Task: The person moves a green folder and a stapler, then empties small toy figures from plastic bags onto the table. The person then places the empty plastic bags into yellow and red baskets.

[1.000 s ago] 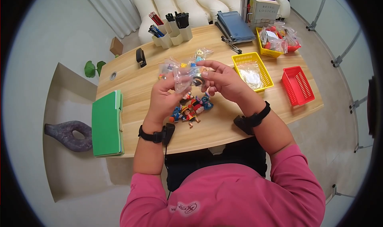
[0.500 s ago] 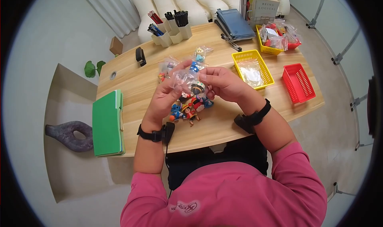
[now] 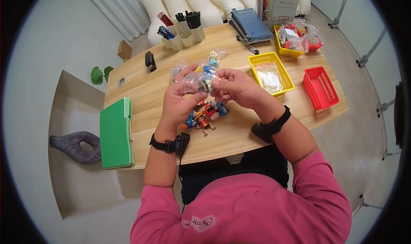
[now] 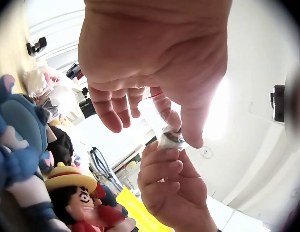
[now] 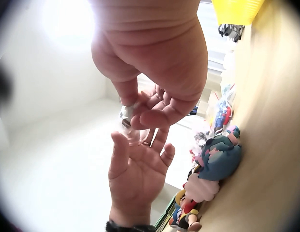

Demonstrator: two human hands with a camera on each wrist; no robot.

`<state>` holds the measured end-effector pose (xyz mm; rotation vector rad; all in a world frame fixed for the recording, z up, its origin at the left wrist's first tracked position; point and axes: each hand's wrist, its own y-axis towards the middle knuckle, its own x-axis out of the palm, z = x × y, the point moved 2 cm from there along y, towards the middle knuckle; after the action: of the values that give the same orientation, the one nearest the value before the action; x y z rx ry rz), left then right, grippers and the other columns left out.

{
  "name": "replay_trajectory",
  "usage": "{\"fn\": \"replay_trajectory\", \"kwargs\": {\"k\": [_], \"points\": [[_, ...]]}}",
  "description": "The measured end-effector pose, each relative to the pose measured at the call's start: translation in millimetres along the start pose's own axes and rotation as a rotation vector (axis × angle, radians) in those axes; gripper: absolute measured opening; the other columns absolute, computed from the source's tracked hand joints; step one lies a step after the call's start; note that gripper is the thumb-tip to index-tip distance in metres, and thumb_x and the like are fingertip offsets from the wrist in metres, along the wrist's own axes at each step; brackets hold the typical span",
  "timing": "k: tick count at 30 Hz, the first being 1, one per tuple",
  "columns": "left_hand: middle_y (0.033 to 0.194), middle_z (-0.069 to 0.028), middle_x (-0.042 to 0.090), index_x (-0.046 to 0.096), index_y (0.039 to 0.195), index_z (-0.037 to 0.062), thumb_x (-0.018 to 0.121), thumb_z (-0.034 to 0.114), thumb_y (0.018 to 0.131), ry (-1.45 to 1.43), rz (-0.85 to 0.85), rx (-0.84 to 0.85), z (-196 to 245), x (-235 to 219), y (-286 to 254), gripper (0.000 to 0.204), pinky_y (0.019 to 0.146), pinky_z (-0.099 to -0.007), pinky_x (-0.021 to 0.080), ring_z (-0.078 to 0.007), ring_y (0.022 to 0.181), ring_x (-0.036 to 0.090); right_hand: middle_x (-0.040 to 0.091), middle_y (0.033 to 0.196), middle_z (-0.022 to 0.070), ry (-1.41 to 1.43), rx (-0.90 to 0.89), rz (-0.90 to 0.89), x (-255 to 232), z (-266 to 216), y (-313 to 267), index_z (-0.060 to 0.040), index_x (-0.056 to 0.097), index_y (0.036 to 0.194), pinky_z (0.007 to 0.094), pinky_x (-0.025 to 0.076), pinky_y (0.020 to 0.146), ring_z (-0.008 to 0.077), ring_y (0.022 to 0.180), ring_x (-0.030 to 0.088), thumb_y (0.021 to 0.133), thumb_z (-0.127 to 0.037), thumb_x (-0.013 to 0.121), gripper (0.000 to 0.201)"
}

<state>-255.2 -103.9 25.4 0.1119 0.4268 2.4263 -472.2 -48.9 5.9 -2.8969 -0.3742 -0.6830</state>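
Observation:
Over the desk my two hands hold a small clear plastic bag [image 3: 191, 83] with a dark-and-white figurine [image 3: 204, 86] inside. My left hand [image 3: 174, 104] has the bag between thumb and index finger, its other fingers stretched out in the left wrist view. From the other side my right hand [image 3: 240, 89] pinches the bag's figurine end, fingers curled. Below the hands lie several loose toy figures, among them a straw-hat figure [image 3: 202, 121] and a blue figure [image 3: 222, 108]. Beyond them are bagged figures [image 3: 212, 59], partly hidden by the hands.
To the right stand a yellow basket [image 3: 283, 87] holding clear bags [image 3: 270, 79], a red basket [image 3: 329, 101] and a further yellow basket [image 3: 290, 52] with bagged items. A green folder [image 3: 116, 134] lies left. Behind are a stapler [image 3: 150, 62], pen holder [image 3: 186, 39] and blue folders [image 3: 252, 26].
The bag has turned from hanging upright to lying sideways between the hands. The figurine in it has shifted slightly left, and the left fingers have spread along the bag.

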Motion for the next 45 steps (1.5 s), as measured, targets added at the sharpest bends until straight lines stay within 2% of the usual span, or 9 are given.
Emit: {"fn": "replay_trajectory", "kwargs": {"k": [8,11,14,17,23,25,28,33,45], "points": [[0.163,-0.0163,0.044,0.075,0.098,0.0043,0.083,-0.005,0.082,-0.095,0.067,-0.035,3,1,0,0.02,0.111,-0.0417,0.049,-0.0263,0.138,0.056,0.075,0.095,0.006,-0.046,0.007,0.019,5,-2,-2,-0.0063,0.057,0.113,0.0239,0.052,0.059,0.0153,0.079,0.076,0.09,-0.024,0.086,0.041],[0.162,-0.0166,0.045,0.079,0.101,0.0045,0.084,-0.005,0.081,-0.084,-0.044,0.057,5,3,-2,0.023,0.112,-0.0395,0.048,-0.0248,0.14,0.054,0.075,0.092,0.0056,-0.026,0.004,0.071,7,-2,-4,-0.007,0.058,0.109,0.023,0.05,0.058,0.0149,0.077,0.075,0.09,-0.024,0.086,0.038],[0.161,-0.0168,0.047,0.08,0.103,0.0047,0.085,-0.002,0.08,0.235,-0.207,0.115,14,9,-3,0.025,0.113,-0.0391,0.046,-0.0257,0.142,0.052,0.074,0.091,0.0045,-0.046,-0.048,0.089,2,4,0,-0.0075,0.059,0.107,0.0219,0.048,0.058,0.0127,0.076,0.072,0.089,-0.024,0.086,0.036],[0.159,-0.0165,0.05,0.079,0.109,0.0043,0.081,0.004,0.085,0.328,-0.193,0.053,17,3,-5,0.024,0.11,-0.0381,0.047,-0.0253,0.137,0.055,0.073,0.089,0.0019,-0.054,-0.109,0.103,-1,4,2,-0.0081,0.063,0.108,0.0212,0.047,0.058,0.0095,0.073,0.068,0.089,-0.025,0.087,0.035],[0.145,-0.0138,0.061,0.074,0.123,-0.0009,0.069,0.009,0.095,-0.117,-0.081,-0.063,0,-22,-2,0.03,0.095,-0.032,0.053,-0.0174,0.116,0.064,0.071,0.087,-0.0023,-0.12,-0.194,0.137,9,-9,-5,-0.0087,0.069,0.112,0.0202,0.045,0.058,0.0053,0.073,0.063,0.087,-0.022,0.089,0.034],[0.132,-0.0094,0.069,0.072,0.125,-0.0035,0.068,0.007,0.099,-0.103,0.119,-0.165,-10,-19,-2,0.029,0.094,-0.0302,0.054,-0.0144,0.111,0.066,0.071,0.087,-0.0025,-0.184,-0.193,0.16,10,-9,-6,-0.0084,0.069,0.112,0.0198,0.045,0.058,0.0048,0.073,0.062,0.087,-0.02,0.089,0.034],[0.123,-0.0056,0.073,0.071,0.13,-0.002,0.069,0.008,0.101,-0.102,0.016,-0.054,1,-5,-1,0.031,0.092,-0.0289,0.054,-0.0134,0.109,0.067,0.072,0.091,-0.0007,-0.164,-0.163,0.133,10,-8,-5,-0.0064,0.07,0.111,0.0201,0.049,0.063,0.0051,0.077,0.064,0.087,-0.016,0.089,0.033],[0.122,-0.005,0.073,0.069,0.135,-0.0008,0.076,0.011,0.098,-0.088,-0.019,-0.155,-2,-2,-2,0.039,0.091,-0.0275,0.056,-0.0127,0.108,0.068,0.075,0.099,0.0042,-0.191,-0.298,0.108,8,0,1,-0.0005,0.068,0.116,0.0226,0.055,0.075,0.0077,0.088,0.069,0.089,-0.01,0.086,0.034],[0.113,-0.0034,0.076,0.072,0.13,0.002,0.078,0.016,0.097,-0.12,0.143,-0.256,-11,-17,-3,0.036,0.075,-0.0251,0.053,-0.0093,0.09,0.067,0.077,0.088,0.0032,-0.269,-0.2,0.207,8,-12,-8,-0.0028,0.072,0.112,0.021,0.05,0.065,0.0072,0.077,0.068,0.095,-0.018,0.08,0.024]]}}
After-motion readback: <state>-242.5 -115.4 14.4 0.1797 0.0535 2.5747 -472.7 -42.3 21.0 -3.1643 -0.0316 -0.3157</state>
